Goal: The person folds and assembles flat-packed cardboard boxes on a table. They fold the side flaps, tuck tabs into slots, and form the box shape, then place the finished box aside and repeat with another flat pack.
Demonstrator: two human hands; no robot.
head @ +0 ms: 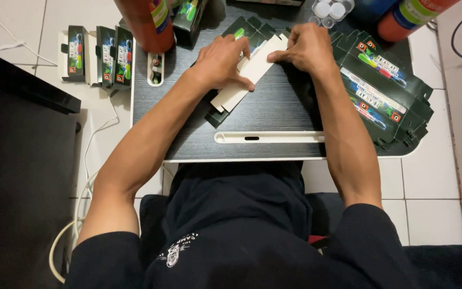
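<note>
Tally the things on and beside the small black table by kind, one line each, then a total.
Flat carton being folded, under the left hand and right hand: 1
Stack of flat dark cartons, sheets too overlapped to count: 1
Assembled dark boxes on the floor: 3
Red cans: 2
Clear tray of white caps: 1
Total: 8

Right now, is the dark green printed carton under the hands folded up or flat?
Flat: the dark green printed carton lies spread on the desk, pale inside up, flaps splayed.
</note>
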